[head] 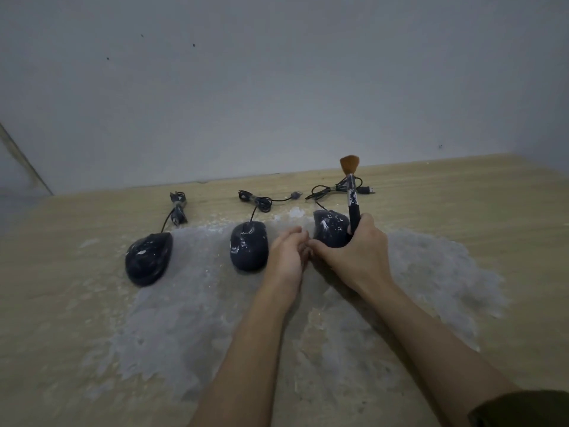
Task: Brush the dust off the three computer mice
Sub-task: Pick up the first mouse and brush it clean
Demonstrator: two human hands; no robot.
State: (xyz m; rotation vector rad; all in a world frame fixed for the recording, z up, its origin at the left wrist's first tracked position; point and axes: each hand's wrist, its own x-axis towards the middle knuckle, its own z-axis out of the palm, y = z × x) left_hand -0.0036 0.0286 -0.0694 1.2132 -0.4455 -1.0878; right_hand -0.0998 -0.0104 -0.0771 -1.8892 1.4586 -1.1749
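We have three dark wired mice in a row on the counter (462,192): the left mouse (147,258), the middle mouse (248,249) and the right mouse (331,228), each with its bundled cable (261,201) lying behind it toward the wall. All three carry white dust patches, and a wide spread of white powder (191,303) covers the counter around them. Our right hand (354,251) rests against the near side of the right mouse with its fingers (366,224) closed around the lower handle of the brush (351,192), which stands upright with the bristles pointing up and away from the work. Our left hand (288,252) sits between the middle and right mice; its fingers appear loosely curled and holding nothing, though the blur there leaves this uncertain. We judge each mouse to be light, rigid and smooth-shelled, so it is likely to slide on the powdered counter under a sweep; steady it by pinching the two side walls and keep clear of the cable. The bristles look soft and should flex over the shell.
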